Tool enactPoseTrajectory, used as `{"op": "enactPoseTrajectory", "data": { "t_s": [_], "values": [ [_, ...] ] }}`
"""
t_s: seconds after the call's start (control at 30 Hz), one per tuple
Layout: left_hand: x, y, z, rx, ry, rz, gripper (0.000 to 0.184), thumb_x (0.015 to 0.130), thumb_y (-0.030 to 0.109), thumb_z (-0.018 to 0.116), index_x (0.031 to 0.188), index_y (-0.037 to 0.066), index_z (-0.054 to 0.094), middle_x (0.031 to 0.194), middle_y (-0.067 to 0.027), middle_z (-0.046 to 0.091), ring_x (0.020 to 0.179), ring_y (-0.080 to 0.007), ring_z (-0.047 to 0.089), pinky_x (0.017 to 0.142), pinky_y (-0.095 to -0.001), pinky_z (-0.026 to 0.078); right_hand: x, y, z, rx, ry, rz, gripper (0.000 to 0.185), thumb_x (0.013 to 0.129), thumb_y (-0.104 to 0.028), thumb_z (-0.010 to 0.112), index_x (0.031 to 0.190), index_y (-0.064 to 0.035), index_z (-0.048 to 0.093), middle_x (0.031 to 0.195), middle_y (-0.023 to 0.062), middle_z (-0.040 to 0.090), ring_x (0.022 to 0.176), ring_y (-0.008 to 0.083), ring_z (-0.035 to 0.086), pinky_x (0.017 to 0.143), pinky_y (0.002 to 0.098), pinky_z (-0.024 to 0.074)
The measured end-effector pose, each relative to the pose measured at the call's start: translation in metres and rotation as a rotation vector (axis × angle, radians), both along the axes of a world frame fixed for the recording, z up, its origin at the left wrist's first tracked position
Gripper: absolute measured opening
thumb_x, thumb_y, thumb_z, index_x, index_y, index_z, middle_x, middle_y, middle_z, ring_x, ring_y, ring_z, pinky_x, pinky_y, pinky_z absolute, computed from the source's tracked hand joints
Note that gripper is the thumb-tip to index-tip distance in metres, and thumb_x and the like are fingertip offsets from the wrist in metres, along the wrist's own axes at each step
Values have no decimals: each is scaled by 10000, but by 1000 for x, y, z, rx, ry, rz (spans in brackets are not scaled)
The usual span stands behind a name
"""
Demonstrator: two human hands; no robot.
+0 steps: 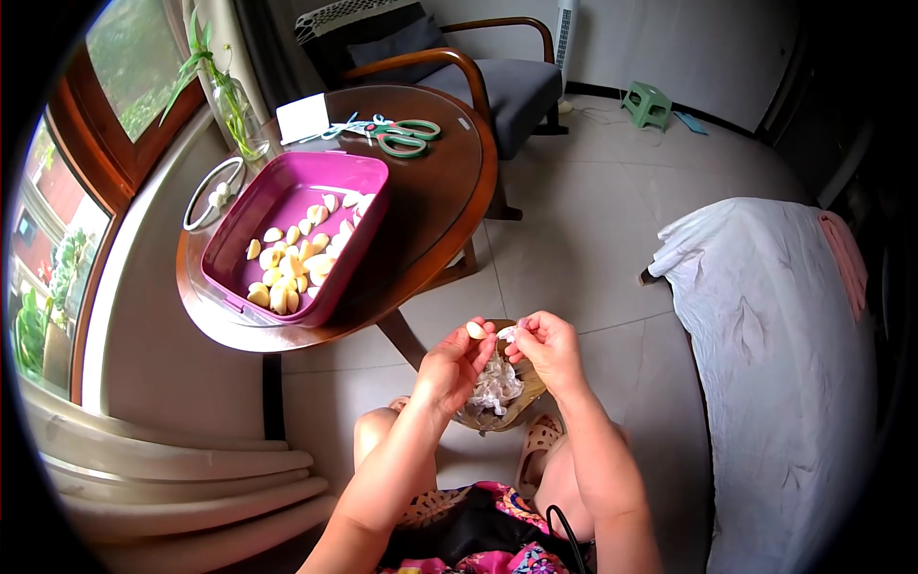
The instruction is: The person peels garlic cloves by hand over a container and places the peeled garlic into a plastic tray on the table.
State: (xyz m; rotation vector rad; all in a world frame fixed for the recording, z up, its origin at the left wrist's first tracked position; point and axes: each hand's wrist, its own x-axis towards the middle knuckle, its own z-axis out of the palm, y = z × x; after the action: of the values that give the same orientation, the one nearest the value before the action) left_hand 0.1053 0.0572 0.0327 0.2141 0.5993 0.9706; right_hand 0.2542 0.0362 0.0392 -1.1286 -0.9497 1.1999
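My left hand (453, 367) is closed, with a pale peeled garlic clove (475, 330) between its fingertips. Close beside it, my right hand (549, 350) pinches a whitish piece of garlic skin (507, 334). Both hands are held above a bin (529, 383) on the floor, which contains crumpled papery garlic skins (496, 386). To the left, on the round table, a magenta plastic box (349, 251) holds several peeled garlic cloves (287, 271), mostly gathered toward its near and right side.
The brown round table (435, 196) also carries green-handled scissors (406, 137), a white card (302, 119) and a glass vase (237, 120) with a plant. An armchair (502, 91) stands behind it. A white-draped piece of furniture (779, 383) is at right, and a green stool (647, 104) farther back.
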Motion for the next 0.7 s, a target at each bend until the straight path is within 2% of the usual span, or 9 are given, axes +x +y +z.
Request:
{"op": "enactPoseTrajectory", "data": {
  "t_s": [0.2, 0.3, 0.4, 0.6, 0.7],
  "values": [
    [-3, 3, -5, 7, -52, -9, 265, 900, 134, 394, 1081, -52, 446, 1045, -162, 523, 952, -218, 540, 844, -272, 469, 13, 15, -36, -219, -354, -1, 104, 745, -53, 586, 733, 45, 552, 663, 118, 606, 576, 143, 605, 533, 258, 489],
    [-3, 4, -8, 25, -65, 1, 264, 898, 135, 400, 1079, -51, 447, 1038, -156, 525, 957, -220, 540, 834, -272, 477, 13, 22, -47, -280, -817, 57, 77, 689, -40, 589, 739, 18, 587, 667, 157, 612, 622, 222, 621, 598, 307, 487],
    [-3, 4, -6, 31, -54, -1, 253, 895, 130, 410, 1074, -43, 453, 1016, -140, 535, 941, -210, 547, 814, -267, 485, 11, 24, -50, -170, -1062, 69, 127, 665, -58, 568, 775, -28, 623, 705, 171, 599, 700, 302, 599, 667, 348, 473],
    [-5, 5, -10, 36, -10, -13, 233, 883, 123, 441, 1064, -22, 465, 962, -104, 551, 844, -165, 562, 747, -238, 495, 14, 29, -48, -216, -1124, 137, 147, 710, -131, 535, 765, -45, 641, 760, 176, 597, 736, 338, 576, 712, 377, 460],
    [-4, 6, -14, 44, -26, -8, 236, 878, 122, 455, 1064, -24, 467, 948, -99, 552, 826, -153, 557, 745, -230, 490, 12, 30, -43, -197, -1153, 132, 139, 705, -118, 552, 784, -39, 633, 754, 167, 605, 727, 307, 594, 674, 362, 472]
  ]
}}
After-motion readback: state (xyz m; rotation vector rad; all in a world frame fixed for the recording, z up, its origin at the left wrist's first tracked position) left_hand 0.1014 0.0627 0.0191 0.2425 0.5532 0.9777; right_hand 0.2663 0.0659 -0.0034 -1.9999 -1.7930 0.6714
